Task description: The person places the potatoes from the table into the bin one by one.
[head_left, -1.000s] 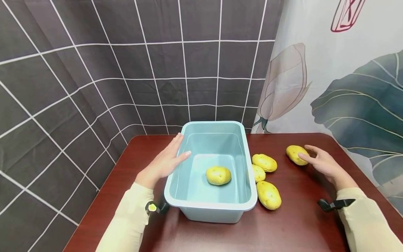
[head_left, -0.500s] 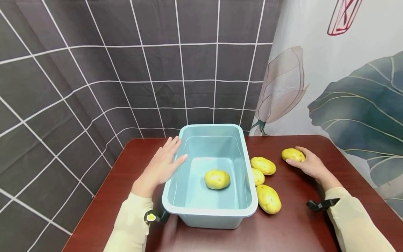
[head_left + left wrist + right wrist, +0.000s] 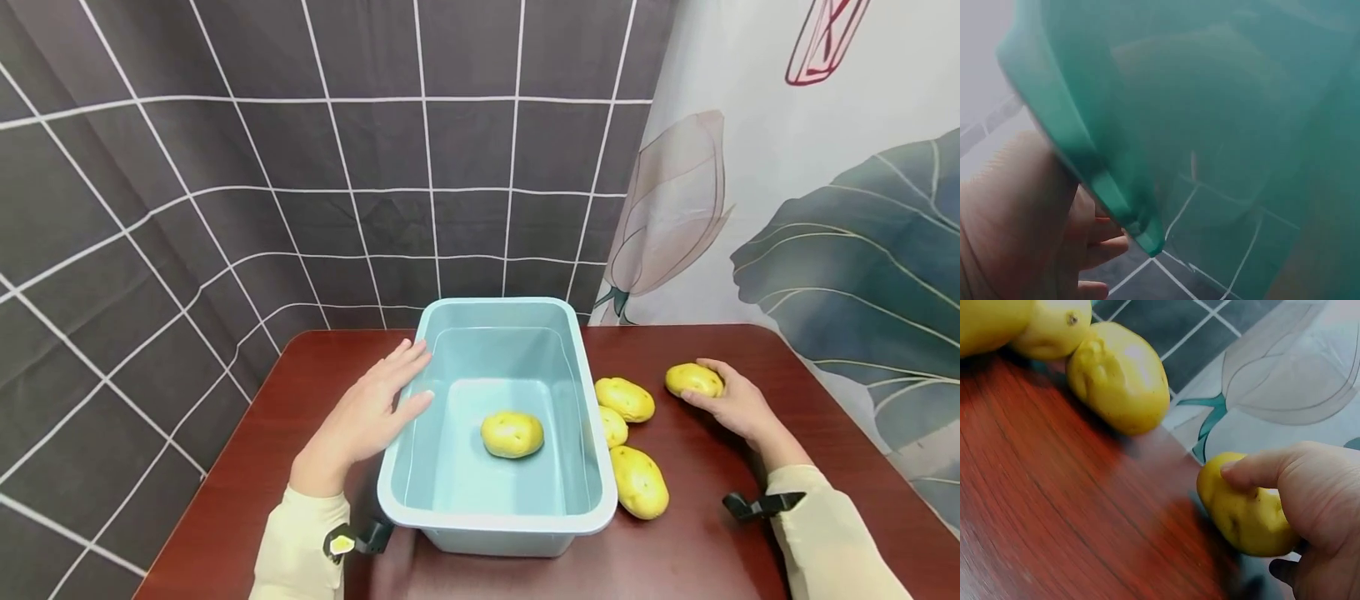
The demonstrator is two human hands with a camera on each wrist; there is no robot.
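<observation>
A light blue tub stands on the table with one yellow potato on its floor. Along the tub's left rim lies my left hand, its fingers extended; the left wrist view shows the hand beside the rim. On the right, my right hand grips another potato, thumb on the near side and fingers behind. The right wrist view shows the thumb of that hand on the potato. Whether it is lifted off the table I cannot tell.
Three more potatoes, an upper one, a middle one partly behind the rim, and a lower one, lie against the tub's right side. Behind the dark red table hang a grid-patterned curtain and a floral one.
My right hand has closed round the far right potato, which it earlier only reached with its fingertips. My left hand stays at the tub's left rim. The head view has shifted slightly.
</observation>
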